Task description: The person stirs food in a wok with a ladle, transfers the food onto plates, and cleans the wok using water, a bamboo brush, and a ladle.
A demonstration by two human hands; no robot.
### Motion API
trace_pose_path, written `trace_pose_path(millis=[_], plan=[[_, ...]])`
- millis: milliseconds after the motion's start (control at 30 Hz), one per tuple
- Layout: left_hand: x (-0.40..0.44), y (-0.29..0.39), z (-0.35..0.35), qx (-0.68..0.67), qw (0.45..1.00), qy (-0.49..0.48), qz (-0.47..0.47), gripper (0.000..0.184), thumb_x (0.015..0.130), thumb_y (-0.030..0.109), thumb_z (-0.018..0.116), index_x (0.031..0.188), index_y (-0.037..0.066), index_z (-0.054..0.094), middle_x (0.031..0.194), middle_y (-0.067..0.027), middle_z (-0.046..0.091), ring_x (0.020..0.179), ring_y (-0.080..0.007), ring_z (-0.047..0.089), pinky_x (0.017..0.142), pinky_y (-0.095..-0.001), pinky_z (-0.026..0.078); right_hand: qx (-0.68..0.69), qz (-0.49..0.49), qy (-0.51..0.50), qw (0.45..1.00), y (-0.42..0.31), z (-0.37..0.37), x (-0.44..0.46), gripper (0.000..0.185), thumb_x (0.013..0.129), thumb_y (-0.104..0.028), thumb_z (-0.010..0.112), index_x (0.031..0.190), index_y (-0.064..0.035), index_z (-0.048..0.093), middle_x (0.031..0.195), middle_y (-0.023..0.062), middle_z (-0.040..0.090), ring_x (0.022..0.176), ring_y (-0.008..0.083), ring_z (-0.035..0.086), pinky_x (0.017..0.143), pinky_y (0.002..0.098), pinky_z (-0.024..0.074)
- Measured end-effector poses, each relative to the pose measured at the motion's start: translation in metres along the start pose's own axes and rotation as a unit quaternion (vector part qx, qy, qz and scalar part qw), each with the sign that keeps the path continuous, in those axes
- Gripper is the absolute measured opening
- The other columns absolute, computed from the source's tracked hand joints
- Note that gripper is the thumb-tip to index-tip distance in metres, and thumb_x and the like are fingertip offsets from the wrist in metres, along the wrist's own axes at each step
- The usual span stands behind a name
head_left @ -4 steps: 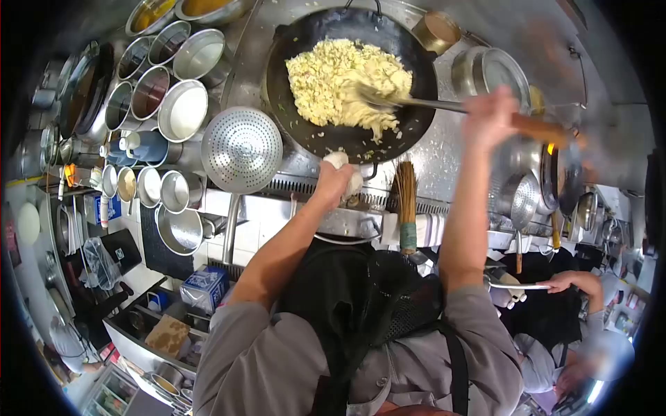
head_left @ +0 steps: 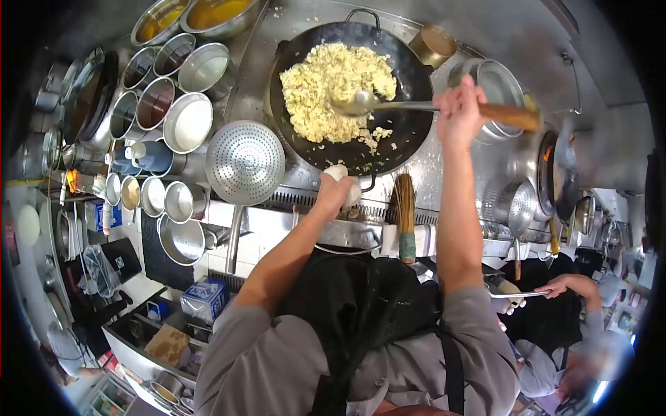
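Note:
A black wok (head_left: 415, 128) with loop handles holds a heap of yellow fried rice (head_left: 312, 90), with a few loose clumps at its near side. My right hand (head_left: 461, 114) is closed round a long-handled ladle (head_left: 409, 106). The wooden end of its handle sticks out to the right, and its bowl rests in the rice. At the wok's near rim, my left hand (head_left: 334, 191) grips a folded whitish cloth (head_left: 352, 194) against the handle, which is partly hidden.
A perforated strainer (head_left: 245, 163) lies left of the wok, beside several metal pots of seasonings (head_left: 187, 123). A bamboo brush (head_left: 406, 218) stands at the stove's front edge. Lidded pots (head_left: 496, 90) are at right. A co-worker's hand (head_left: 555, 286) holds a pan at lower right.
My right hand and the ladle have moved left, and the rice's right edge has shifted left, baring more of the wok. My left hand stays at the near rim with the cloth.

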State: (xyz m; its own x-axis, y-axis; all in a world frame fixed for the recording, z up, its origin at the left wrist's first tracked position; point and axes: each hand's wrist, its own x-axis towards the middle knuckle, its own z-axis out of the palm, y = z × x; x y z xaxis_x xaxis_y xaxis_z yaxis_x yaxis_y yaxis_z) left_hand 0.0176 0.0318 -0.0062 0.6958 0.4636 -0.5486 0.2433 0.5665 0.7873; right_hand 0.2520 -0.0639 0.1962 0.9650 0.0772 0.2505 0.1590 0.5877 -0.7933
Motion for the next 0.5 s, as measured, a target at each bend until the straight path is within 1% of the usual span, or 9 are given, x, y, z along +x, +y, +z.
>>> trace_pose_path(millis=[33,100,167,200,233,267,333,367,500], plan=[[-0.001,-0.016,0.0,-0.008,1.0,0.006,0.01,0.04,0.088,0.003,0.065,0.121,-0.011,0.048,0.107,-0.0168,0.063,0.09,-0.0245,0.066,0.071,-0.0386,0.057,-0.034,0.032,0.008,0.999,-0.018,0.009,0.003,0.035,0.096,-0.019,0.074,0.073,-0.0134,0.048,0.057,-0.0006,0.044,0.044,0.0124,0.04,0.043,0.0331,0.0362],[-0.005,-0.024,0.004,-0.006,1.0,0.022,0.006,0.036,0.088,0.002,0.064,0.119,-0.011,0.05,0.106,-0.0169,0.063,0.09,-0.0248,0.066,0.073,-0.0379,0.058,-0.111,-0.027,0.039,0.993,-0.069,0.01,0.025,0.038,0.095,-0.022,0.075,0.071,-0.0143,0.048,0.055,-0.0048,0.038,0.044,0.0091,0.036,0.043,0.0311,0.0337],[-0.005,-0.017,-0.003,-0.013,1.0,-0.004,0.011,0.037,0.09,-0.002,0.059,0.125,-0.004,0.051,0.109,-0.0119,0.064,0.093,-0.0222,0.066,0.072,-0.0361,0.057,-0.046,-0.05,-0.04,0.997,-0.094,-0.015,0.049,0.037,0.095,-0.022,0.075,0.07,-0.0143,0.048,0.055,-0.0051,0.04,0.045,0.0079,0.037,0.044,0.03,0.0336],[-0.001,-0.014,-0.008,0.011,0.999,-0.031,-0.031,0.038,0.09,-0.002,0.059,0.126,-0.004,0.05,0.111,-0.0122,0.063,0.095,-0.0223,0.066,0.075,-0.0364,0.057,-0.081,-0.065,0.096,0.99,-0.074,-0.019,0.062,0.031,0.095,-0.019,0.073,0.073,-0.0123,0.053,0.058,-0.0024,0.045,0.045,0.0095,0.042,0.046,0.0301,0.0398],[-0.003,-0.018,-0.007,0.009,0.999,-0.033,-0.032,0.038,0.09,-0.002,0.059,0.126,-0.004,0.05,0.111,-0.0122,0.063,0.095,-0.0223,0.066,0.075,-0.0364,0.057,-0.131,-0.077,0.146,0.978,-0.031,-0.01,0.058,0.024,0.093,-0.017,0.073,0.078,-0.0107,0.056,0.06,-0.0001,0.049,0.045,0.0124,0.047,0.045,0.0322,0.0449],[-0.001,-0.023,-0.005,0.007,1.0,-0.012,-0.027,0.038,0.09,-0.001,0.059,0.126,-0.004,0.05,0.112,-0.0124,0.063,0.095,-0.0223,0.066,0.074,-0.0364,0.057,-0.102,-0.069,0.076,0.989,-0.002,-0.003,0.049,0.02,0.093,-0.015,0.073,0.081,-0.0098,0.059,0.061,0.0016,0.052,0.046,0.0155,0.051,0.044,0.0351,0.0487],[0.014,-0.043,-0.008,0.01,1.0,0.024,-0.001,0.037,0.09,-0.001,0.058,0.126,-0.005,0.049,0.113,-0.0132,0.063,0.092,-0.0226,0.066,0.071,-0.0367,0.057,-0.012,0.053,-0.042,0.998,0.027,0.02,0.039,0.022,0.096,-0.011,0.07,0.083,-0.0115,0.052,0.059,-0.0025,0.042,0.045,0.012,0.039,0.044,0.0326,0.0379],[0.01,-0.041,-0.008,0.013,1.0,0.024,0.003,0.037,0.09,-0.001,0.058,0.126,-0.005,0.049,0.113,-0.0132,0.063,0.092,-0.0226,0.066,0.071,-0.0367,0.057,-0.031,0.077,-0.101,0.991,0.019,0.042,0.035,0.025,0.097,-0.01,0.068,0.08,-0.0129,0.05,0.058,-0.0043,0.039,0.045,0.01,0.037,0.044,0.0305,0.0326],[0.014,-0.041,-0.006,0.047,0.998,0.026,0.025,0.036,0.091,0.0,0.058,0.126,-0.005,0.049,0.11,-0.0139,0.063,0.092,-0.0231,0.067,0.076,-0.0371,0.057,-0.168,0.104,-0.159,0.967,-0.027,0.13,0.023,0.031,0.098,-0.006,0.066,0.072,-0.0138,0.05,0.06,-0.0039,0.043,0.045,0.0083,0.037,0.045,0.0301,0.0317]])
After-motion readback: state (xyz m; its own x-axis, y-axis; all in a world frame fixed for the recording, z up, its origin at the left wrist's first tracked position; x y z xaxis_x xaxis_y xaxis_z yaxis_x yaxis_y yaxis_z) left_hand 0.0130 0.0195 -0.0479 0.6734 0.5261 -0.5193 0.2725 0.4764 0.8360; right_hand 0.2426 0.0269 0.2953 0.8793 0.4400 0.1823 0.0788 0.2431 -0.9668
